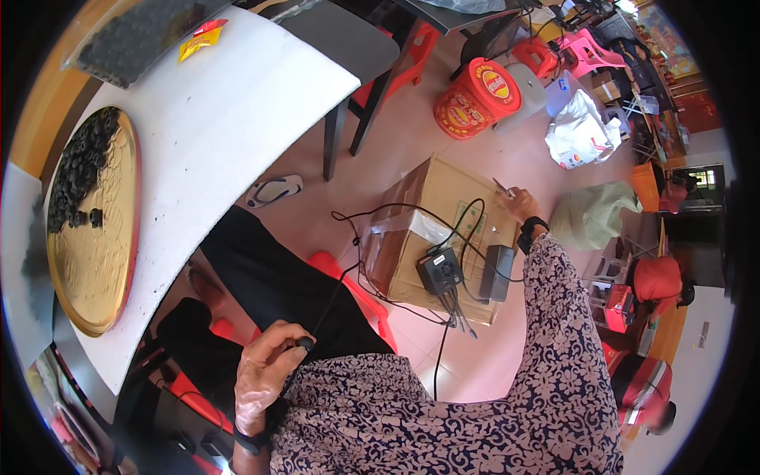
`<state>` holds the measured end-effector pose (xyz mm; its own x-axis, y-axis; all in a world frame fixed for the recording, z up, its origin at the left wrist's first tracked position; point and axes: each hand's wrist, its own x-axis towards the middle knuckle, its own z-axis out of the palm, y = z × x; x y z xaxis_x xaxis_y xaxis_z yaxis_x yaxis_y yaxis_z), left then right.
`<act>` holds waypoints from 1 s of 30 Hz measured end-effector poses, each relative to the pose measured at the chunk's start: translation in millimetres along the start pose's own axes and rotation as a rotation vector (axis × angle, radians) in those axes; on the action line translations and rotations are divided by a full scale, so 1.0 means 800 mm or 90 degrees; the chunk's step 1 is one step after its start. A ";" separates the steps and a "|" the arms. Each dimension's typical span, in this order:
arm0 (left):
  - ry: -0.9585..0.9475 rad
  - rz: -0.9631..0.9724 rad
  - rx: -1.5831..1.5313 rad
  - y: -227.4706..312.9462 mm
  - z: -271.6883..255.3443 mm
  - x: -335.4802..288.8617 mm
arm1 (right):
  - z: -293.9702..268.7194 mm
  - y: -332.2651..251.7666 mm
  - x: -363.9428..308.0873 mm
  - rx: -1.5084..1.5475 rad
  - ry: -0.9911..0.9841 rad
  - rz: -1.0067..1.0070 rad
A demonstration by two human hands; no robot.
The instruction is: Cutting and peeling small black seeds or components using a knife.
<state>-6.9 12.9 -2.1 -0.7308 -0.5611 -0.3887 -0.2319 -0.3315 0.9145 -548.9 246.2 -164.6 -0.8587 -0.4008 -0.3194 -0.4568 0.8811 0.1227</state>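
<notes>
Low in the view, my left hand [265, 372] is closed, pinching a small black round part [305, 343] between thumb and fingers in front of my lap. My right hand [524, 206] reaches out over the far right corner of a cardboard box [443, 186], its fingers closed around a slim metal tool [502, 188] whose exact kind I cannot make out. On the box lie a black power unit [440, 271] with cables and a dark grey block [497, 273]. Small black ring-like parts [79, 166] are heaped on a round golden tray [91, 269] at the left.
The tray stands on a white table [237, 95], along with a yellow-red packet [201, 41] and a clear container of black pieces [134, 43]. Beyond are a red bucket [475, 99], a white bag [582, 131] and a green sack [595, 214]. Other people [645, 388] sit at right.
</notes>
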 end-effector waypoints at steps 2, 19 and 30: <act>-0.009 -0.002 0.049 -0.002 -0.003 0.001 | 0.007 0.004 0.006 0.049 -0.045 0.029; 0.037 0.021 0.005 0.007 -0.011 -0.001 | 0.076 0.085 -0.086 0.024 -0.123 0.017; 0.043 0.046 -0.048 0.007 -0.015 -0.013 | 0.099 0.145 -0.083 -0.410 -0.277 -0.460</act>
<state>7.0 7.3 5.6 -0.6983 -0.6345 -0.3315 -0.1301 -0.3429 0.9303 -526.1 394.9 -203.6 -0.2358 -0.5399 -0.8080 -0.9717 0.1198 0.2035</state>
